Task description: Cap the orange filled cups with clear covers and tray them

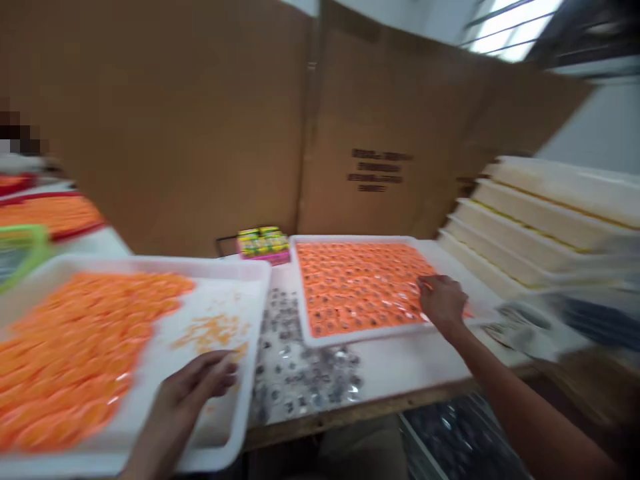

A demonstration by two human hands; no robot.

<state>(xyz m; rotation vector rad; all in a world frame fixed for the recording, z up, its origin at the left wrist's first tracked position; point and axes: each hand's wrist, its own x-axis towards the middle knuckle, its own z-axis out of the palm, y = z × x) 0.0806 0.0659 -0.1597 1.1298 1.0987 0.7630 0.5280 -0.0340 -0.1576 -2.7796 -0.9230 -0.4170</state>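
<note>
My left hand (193,393) is over the right part of a white tray (165,320), thumb and fingers pinched together beside small orange-yellow crumbs (213,332). Whether anything is between those fingertips I cannot make out. Overlapping orange round pieces (80,353) cover the left side of that tray. Over a second white tray (350,340), my right hand (445,301) has its fingertips pinched at the right edge of rows of orange pieces (360,287) with dark centres. What the pinch holds is hidden by blur. Small clear discs with dark middles (305,380) lie scattered between the trays.
A pink box of yellow-green items (264,245) stands behind the trays. Stacked white trays (540,227) rise at the right. Cardboard (200,120) walls the back. A green basket (23,253) and a red tray of orange pieces (55,212) are at the left.
</note>
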